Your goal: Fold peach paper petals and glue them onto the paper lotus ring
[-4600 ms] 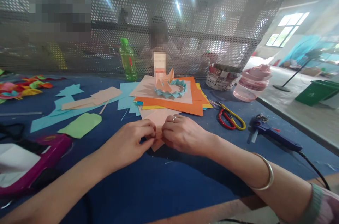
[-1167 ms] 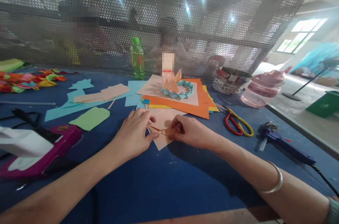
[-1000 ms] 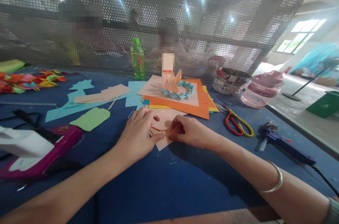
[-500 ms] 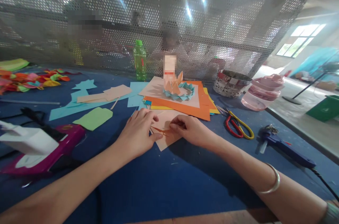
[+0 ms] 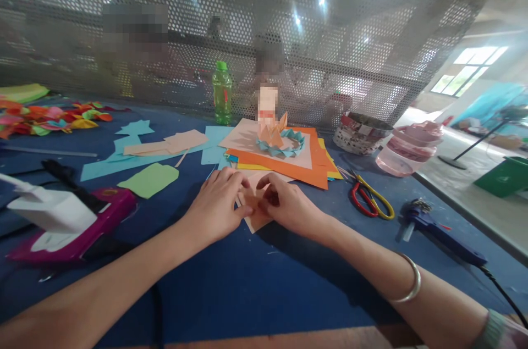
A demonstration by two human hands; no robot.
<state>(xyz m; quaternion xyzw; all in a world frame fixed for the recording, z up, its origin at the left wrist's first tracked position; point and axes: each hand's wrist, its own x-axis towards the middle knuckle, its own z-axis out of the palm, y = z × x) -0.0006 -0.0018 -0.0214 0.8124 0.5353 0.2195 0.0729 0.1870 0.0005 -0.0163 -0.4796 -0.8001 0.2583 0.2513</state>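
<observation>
Left hand (image 5: 216,209) and right hand (image 5: 289,207) together at lower centre, fingers pinched on a part-folded peach paper sheet (image 5: 258,218), with a finished-looking peach-and-teal folded paper lotus (image 5: 276,139) up on stacked orange card (image 5: 317,173) just beyond!

This is a big craft workshop. A long blue bench (image 5: 264,288) holds piles of colored paper (image 5: 280,165), scissors (image 5: 365,200) and a glue gun (image 5: 433,239), and a metal screen (image 5: 330,63) full of little holes stands behind it.
</observation>
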